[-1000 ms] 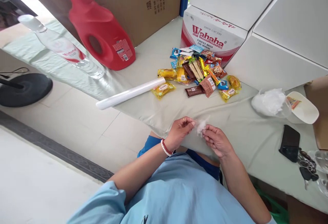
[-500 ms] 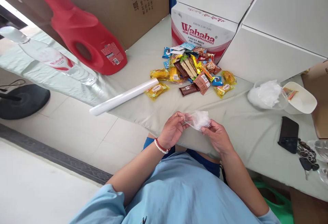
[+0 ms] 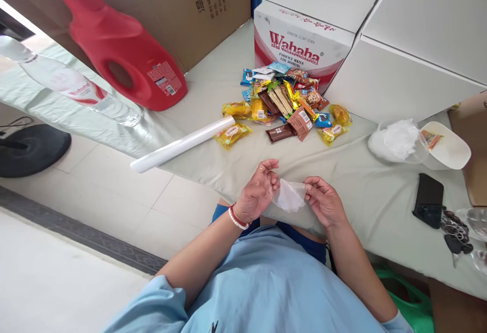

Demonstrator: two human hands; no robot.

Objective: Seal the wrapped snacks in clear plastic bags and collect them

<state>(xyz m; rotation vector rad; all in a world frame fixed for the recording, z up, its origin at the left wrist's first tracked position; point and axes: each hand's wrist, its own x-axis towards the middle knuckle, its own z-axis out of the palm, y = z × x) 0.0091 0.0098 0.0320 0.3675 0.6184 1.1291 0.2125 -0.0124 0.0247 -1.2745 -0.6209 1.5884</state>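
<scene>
Between my two hands a small clear plastic bag (image 3: pixel 291 195) is stretched over the table's front edge. My left hand (image 3: pixel 259 190) has its fingers curled round the bag's left side. At the bag's upper right corner, my right hand (image 3: pixel 322 199) pinches the film between thumb and fingers. Whitish folds show in the middle of the bag; whether anything lies inside I cannot tell. Beyond my hands a pile of wrapped snacks (image 3: pixel 281 97) lies on the cloth, with a brown packet (image 3: pixel 280 133) at its near side.
A white roll (image 3: pixel 182 145) lies left of the snacks, near a red jug (image 3: pixel 125 64) and a water bottle (image 3: pixel 76 87). A Wahaba-style printed carton (image 3: pixel 300 43) stands behind. To the right are a tub of white plastic (image 3: pixel 397 140), a white bowl (image 3: pixel 451 145), a black phone (image 3: pixel 428 201) and keys (image 3: pixel 456 236).
The bag has swung lower and opened out wider between my hands. My left fingers have lifted, and my right hand has shifted its pinch to the bag's upper right corner.
</scene>
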